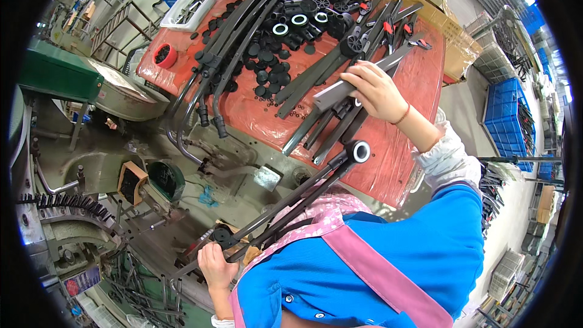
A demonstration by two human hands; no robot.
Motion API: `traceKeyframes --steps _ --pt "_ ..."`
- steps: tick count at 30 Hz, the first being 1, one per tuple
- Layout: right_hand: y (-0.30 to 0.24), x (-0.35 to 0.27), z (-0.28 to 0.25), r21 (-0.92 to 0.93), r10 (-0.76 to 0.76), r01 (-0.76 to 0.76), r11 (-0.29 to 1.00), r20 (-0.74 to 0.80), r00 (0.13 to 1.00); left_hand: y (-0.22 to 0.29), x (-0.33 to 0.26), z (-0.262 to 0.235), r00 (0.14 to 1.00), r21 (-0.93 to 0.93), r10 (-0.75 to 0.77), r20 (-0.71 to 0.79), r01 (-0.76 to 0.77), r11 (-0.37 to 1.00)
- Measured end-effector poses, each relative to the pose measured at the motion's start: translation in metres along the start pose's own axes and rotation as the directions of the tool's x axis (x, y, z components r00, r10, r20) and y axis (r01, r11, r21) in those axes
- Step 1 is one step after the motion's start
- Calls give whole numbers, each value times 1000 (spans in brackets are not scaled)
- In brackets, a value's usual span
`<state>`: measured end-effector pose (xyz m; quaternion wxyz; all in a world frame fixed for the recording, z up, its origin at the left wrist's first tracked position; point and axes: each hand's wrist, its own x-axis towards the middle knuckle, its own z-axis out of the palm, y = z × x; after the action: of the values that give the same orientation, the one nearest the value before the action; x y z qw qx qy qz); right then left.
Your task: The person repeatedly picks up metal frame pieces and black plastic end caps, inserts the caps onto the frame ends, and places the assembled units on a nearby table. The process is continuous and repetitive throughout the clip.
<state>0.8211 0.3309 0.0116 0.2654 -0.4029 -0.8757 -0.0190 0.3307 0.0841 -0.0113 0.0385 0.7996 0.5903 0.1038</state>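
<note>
My left hand is closed around the lower end of a folding black tube frame. A round black cap joint sits beside the fingers. The frame slants up to the right across my lap, ending in a black socket with a white ring. Over the red-covered table, my right hand grips a long grey metal bar from above, its fingers bent over the edge. Beneath that bar lie more dark bars, some with red-marked black fittings at their far ends. My right palm is hidden.
Loose black round caps and ringed sockets cover the middle of the red table. Long bent tube frames overhang its left side. A red cup and white tray stand far left. Green machinery is at left.
</note>
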Motion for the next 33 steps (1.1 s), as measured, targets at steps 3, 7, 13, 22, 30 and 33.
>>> traceKeyframes --steps 3,7,13,22,30,33 --pt "-25 46 6 131 -116 122 984 -46 992 -1 10 -2 1000 30 19 15 -19 999" --pt "-103 88 56 468 -228 107 877 211 950 7 21 -3 999 16 -2 42 1 1000" --pt "-189 67 140 642 -392 156 751 243 888 17 17 2 995 41 -50 90 46 998" --pt "-211 65 140 620 -381 55 783 408 830 24 1 -12 978 -5 -187 97 188 982" --pt "-216 65 143 607 -420 109 787 398 816 13 -3 -10 975 -3 -190 118 191 982" --pt "-218 64 147 604 -426 120 788 393 815 7 -4 -7 981 -11 -168 94 170 985"
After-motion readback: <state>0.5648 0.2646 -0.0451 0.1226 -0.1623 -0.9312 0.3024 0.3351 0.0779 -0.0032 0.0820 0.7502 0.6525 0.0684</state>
